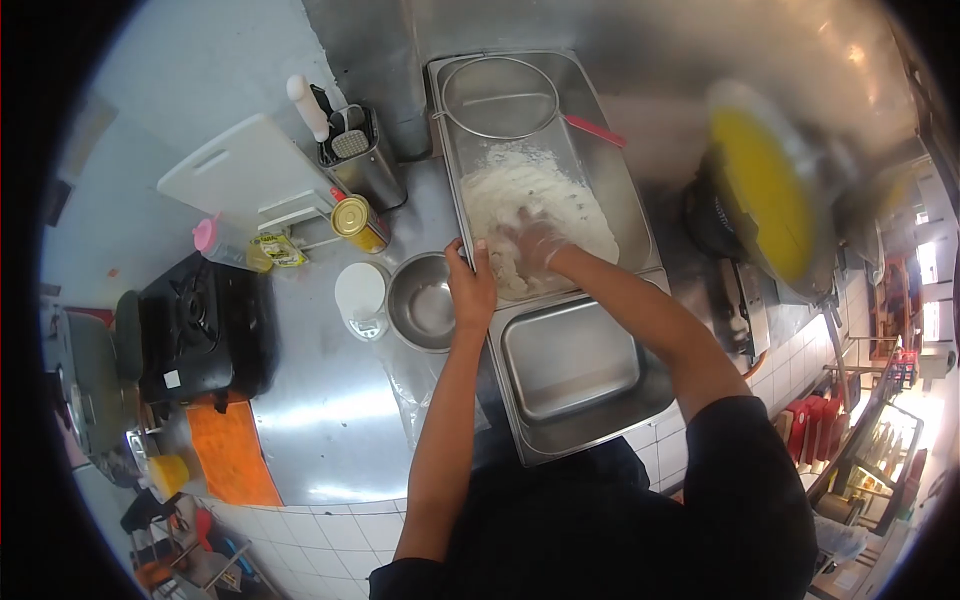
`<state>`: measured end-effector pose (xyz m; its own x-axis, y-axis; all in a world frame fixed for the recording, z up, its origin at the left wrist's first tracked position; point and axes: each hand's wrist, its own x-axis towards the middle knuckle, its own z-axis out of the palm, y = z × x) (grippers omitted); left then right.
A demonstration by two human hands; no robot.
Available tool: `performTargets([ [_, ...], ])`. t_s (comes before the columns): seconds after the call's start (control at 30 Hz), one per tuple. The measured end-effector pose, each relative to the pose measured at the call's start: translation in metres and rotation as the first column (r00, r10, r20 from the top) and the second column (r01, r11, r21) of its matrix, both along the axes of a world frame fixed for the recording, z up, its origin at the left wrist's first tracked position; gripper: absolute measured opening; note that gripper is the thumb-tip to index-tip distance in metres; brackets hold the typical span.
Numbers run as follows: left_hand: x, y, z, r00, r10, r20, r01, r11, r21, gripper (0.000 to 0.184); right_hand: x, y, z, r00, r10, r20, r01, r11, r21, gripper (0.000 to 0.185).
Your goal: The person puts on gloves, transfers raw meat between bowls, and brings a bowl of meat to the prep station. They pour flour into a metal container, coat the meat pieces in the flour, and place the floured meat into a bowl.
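Note:
A deep steel food pan holds a spread of white flour. My left hand grips the pan's left rim near its front corner, thumb over the edge and fingers outside. Down in the flour is my right hand, which seems to wear a clear plastic glove. Its fingers are blurred and partly covered, so what they hold is hidden. Clumpy flour lies beside it, toward the left wall. Across the far end of the pan rests a round sieve with a red handle.
Nearest me is a second steel pan. Left of the pans are a steel bowl, white scale, can, utensil holder, cutting board, black stove and orange cloth. A blurred yellow round object stands at right.

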<state>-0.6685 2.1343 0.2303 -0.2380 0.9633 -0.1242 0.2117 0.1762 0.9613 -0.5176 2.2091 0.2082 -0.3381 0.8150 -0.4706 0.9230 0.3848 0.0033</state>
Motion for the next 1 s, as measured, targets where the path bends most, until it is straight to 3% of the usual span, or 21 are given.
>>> performTargets([
  [0.03, 0.0, -0.002, 0.004, 1.0, -0.004, -0.004, 0.004, 1.0, -0.02, 0.052, -0.004, 0.006, -0.001, 1.0, -0.008, -0.016, 0.008, 1.0, 0.022, 0.083],
  [0.13, -0.001, -0.003, 0.0, 0.999, 0.014, -0.041, -0.013, 1.0, 0.015, 0.053, -0.002, 0.019, 0.024, 0.99, -0.112, -0.079, 0.095, 0.975, -0.199, 0.076],
  [0.23, -0.002, -0.002, -0.005, 1.0, 0.016, -0.026, -0.016, 1.0, 0.002, 0.054, 0.021, 0.04, 0.029, 0.96, -0.119, -0.255, 0.113, 0.993, -0.038, 0.069],
  [0.33, -0.002, -0.002, -0.003, 1.0, 0.012, 0.024, -0.011, 1.0, -0.023, 0.055, 0.045, 0.043, 0.033, 0.976, -0.011, -0.219, 0.05, 0.984, 0.171, 0.062],
  [0.43, -0.001, -0.004, 0.004, 0.999, 0.014, 0.049, -0.012, 0.999, -0.03, 0.056, 0.06, 0.055, 0.042, 0.948, -0.007, -0.317, 0.08, 0.973, 0.217, 0.056],
  [0.53, -0.002, 0.0, -0.01, 0.999, 0.04, 0.029, -0.041, 0.999, 0.027, 0.058, 0.058, 0.05, 0.069, 0.979, -0.016, -0.203, 0.022, 0.999, 0.032, 0.056],
  [0.63, -0.002, 0.0, -0.007, 0.999, 0.03, 0.013, -0.03, 1.0, 0.002, 0.058, 0.061, 0.034, 0.065, 0.966, -0.008, -0.257, 0.053, 0.984, 0.17, 0.059],
  [0.73, -0.003, -0.002, -0.004, 1.0, -0.007, 0.014, 0.008, 0.998, -0.059, 0.058, 0.057, 0.033, 0.085, 0.815, -0.401, -0.417, 0.35, 0.916, -0.197, 0.067],
  [0.83, -0.006, -0.001, -0.004, 1.0, 0.016, 0.011, -0.016, 0.999, -0.035, 0.058, 0.062, 0.027, 0.064, 0.812, -0.279, -0.512, 0.313, 0.949, -0.021, 0.073],
  [0.93, 0.0, -0.003, 0.001, 0.998, 0.031, 0.051, -0.029, 0.999, -0.029, 0.058, 0.064, 0.03, 0.08, 0.88, -0.258, -0.4, 0.247, 0.966, -0.081, 0.082],
  [1.0, -0.004, -0.004, 0.002, 0.997, 0.04, 0.061, -0.037, 0.999, -0.039, 0.058, 0.055, 0.036, 0.074, 0.913, -0.318, -0.255, 0.257, 0.935, -0.245, 0.097],
])
